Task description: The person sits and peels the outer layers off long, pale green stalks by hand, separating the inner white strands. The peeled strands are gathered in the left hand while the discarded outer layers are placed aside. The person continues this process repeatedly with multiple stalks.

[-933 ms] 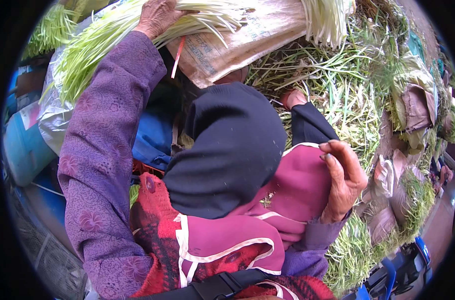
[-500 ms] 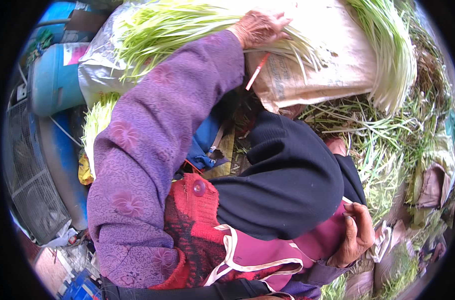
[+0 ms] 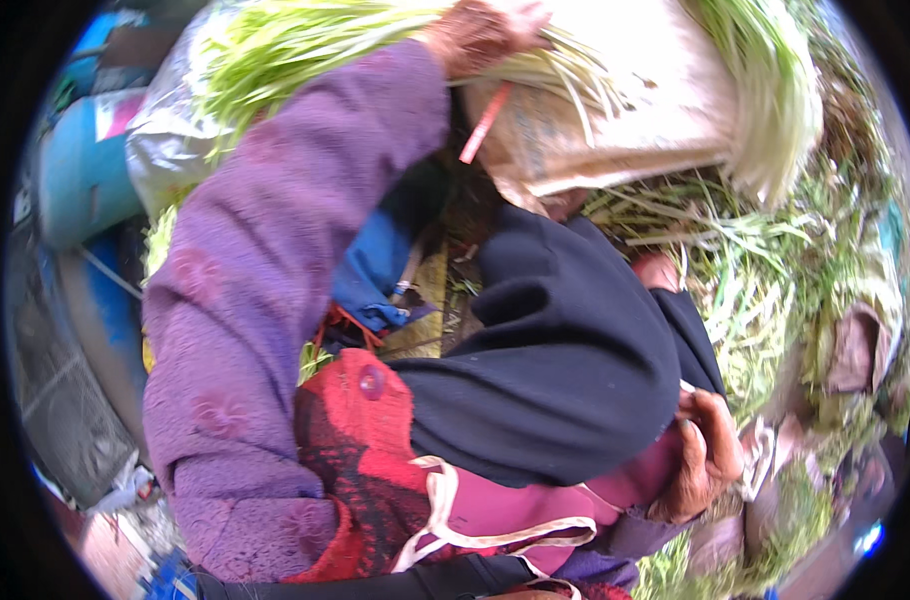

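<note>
My left hand (image 3: 480, 38), at the end of a purple patterned sleeve, is closed over the stem end of a bunch of long, thin chive-like greens (image 3: 305, 50). Pale stem tips stick out past my fingers to the right. Motion blurs the fingers a little. The bunch lies across a pale woven sack (image 3: 635, 120) at the top. My right hand (image 3: 705, 460) rests low on the right, beside my dark-trousered knee and the maroon apron (image 3: 535, 500). Its fingers are loosely bent and apart, with nothing visible in them.
Another bunch of greens (image 3: 775, 100) hangs over the sack's right edge. Loose leaves and trimmings (image 3: 745, 290) cover the ground on the right. A blue-green cylinder (image 3: 90, 165) and a dark mesh panel (image 3: 75, 410) stand at the left. A red-and-white strip (image 3: 485, 122) hangs below my left hand.
The whole view has shifted, so most things sit slightly further left and higher. My left hand stays on the bunch. My right fingers have straightened a little toward the knee.
</note>
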{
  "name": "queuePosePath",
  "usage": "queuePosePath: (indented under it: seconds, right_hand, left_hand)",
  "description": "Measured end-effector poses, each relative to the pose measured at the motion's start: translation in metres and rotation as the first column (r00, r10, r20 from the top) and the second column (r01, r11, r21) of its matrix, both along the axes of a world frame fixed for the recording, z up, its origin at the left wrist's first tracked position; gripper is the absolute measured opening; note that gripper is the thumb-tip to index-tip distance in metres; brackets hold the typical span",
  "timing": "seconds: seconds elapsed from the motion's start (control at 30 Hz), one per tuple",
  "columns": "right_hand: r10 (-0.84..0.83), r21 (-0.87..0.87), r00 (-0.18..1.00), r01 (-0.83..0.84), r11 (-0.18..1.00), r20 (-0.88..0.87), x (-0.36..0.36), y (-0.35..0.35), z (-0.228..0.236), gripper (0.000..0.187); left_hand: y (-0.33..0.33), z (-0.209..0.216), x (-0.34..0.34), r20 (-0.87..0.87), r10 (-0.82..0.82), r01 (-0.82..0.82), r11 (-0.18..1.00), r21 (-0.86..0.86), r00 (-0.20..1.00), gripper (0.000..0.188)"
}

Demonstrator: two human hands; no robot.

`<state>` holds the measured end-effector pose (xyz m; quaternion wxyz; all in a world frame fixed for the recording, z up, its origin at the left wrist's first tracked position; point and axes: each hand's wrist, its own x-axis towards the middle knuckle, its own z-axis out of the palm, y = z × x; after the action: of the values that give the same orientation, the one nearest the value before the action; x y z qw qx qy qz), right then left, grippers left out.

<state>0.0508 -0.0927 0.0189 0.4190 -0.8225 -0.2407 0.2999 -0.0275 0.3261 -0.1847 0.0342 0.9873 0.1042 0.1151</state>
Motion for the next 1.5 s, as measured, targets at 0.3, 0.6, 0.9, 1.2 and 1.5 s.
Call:
queuePosePath:
  seconds: [0.3,0.6,0.9,1.2,1.5]
  right_hand:
    - [0.07,0.054,0.997,-0.071,0.996,0.018,0.007,-0.001,-0.002,0.034]
    - [0.079,0.022,0.996,-0.08,0.997,0.037,0.008,-0.002,-0.001,0.036]
    - [-0.04,0.034,0.999,0.039,0.999,0.02,-0.006,0.001,-0.003,0.029]
    - [-0.099,-0.002,0.994,0.099,0.995,-0.049,-0.007,-0.002,-0.002,0.028]
    - [-0.128,-0.067,0.989,0.124,0.99,-0.071,-0.002,-0.004,0.0,0.024]
  left_hand:
    - [-0.011,0.03,0.002,0.214,-0.112,0.083,0.987,0.138,0.97,0.044]
    - [-0.02,0.005,0.04,0.199,-0.192,0.147,0.965,0.218,0.961,0.044]
    - [-0.038,-0.005,0.032,0.188,-0.028,0.025,1.0,0.018,0.982,0.06]
    - [-0.056,0.008,0.027,0.026,0.109,-0.112,0.979,0.173,0.994,0.069]
    - [-0.156,0.01,-0.031,0.197,-0.141,0.221,0.851,-0.477,0.97,0.038]
